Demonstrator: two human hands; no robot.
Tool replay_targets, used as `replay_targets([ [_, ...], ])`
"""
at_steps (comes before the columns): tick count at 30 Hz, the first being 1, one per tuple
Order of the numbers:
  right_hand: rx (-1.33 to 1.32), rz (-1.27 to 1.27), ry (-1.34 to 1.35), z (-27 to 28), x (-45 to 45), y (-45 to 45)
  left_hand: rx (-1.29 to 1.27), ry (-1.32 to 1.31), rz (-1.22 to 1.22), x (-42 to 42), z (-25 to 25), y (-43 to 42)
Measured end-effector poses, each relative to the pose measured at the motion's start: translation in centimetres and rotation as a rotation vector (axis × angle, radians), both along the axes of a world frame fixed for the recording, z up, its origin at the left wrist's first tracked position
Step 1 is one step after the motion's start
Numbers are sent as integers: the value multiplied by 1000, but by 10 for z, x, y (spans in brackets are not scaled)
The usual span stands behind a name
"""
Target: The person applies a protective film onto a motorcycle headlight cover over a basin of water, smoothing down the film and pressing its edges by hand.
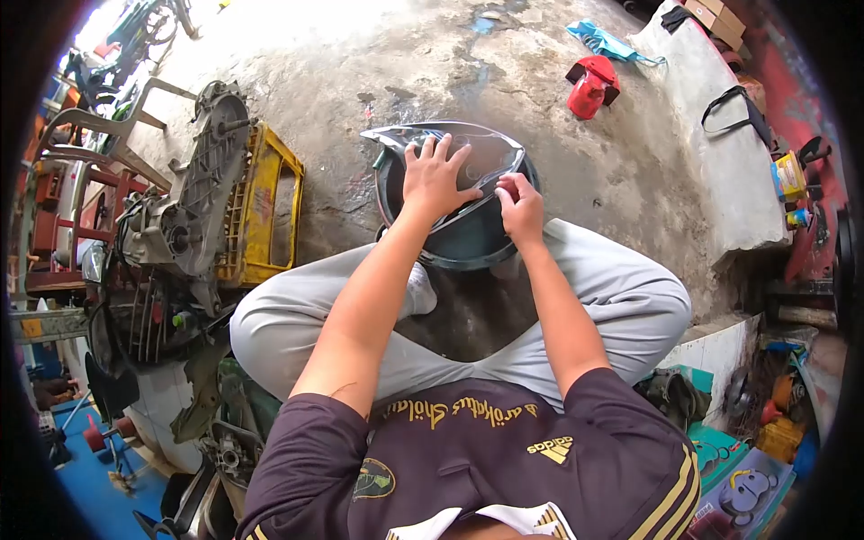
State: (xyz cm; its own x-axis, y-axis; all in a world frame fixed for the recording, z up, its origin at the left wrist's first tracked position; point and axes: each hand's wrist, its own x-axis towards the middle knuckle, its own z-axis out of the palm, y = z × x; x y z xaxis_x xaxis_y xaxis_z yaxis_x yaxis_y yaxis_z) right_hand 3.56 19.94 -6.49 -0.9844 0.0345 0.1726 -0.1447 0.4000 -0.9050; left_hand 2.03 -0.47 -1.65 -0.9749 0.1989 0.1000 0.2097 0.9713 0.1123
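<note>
A clear, curved plastic cover with a dark edge rests across the top of a dark round basin between my legs. My left hand lies on the cover with its fingers spread. At the cover's right edge, my right hand is closed, thumb and fingers pinched together by the rim. What it pinches is too small to make out. Part of the basin's inside is hidden under the cover and my hands.
A grey metal engine casing leans by a yellow crate at the left. Farther off, a red object and a blue cloth lie on the concrete floor. A pale ledge runs along the right.
</note>
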Motion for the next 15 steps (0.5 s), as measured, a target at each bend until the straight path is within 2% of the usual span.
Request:
replay_targets([
  [15,17,21,43,3,-3,0,22,14,-5,-3,-4,0],
])
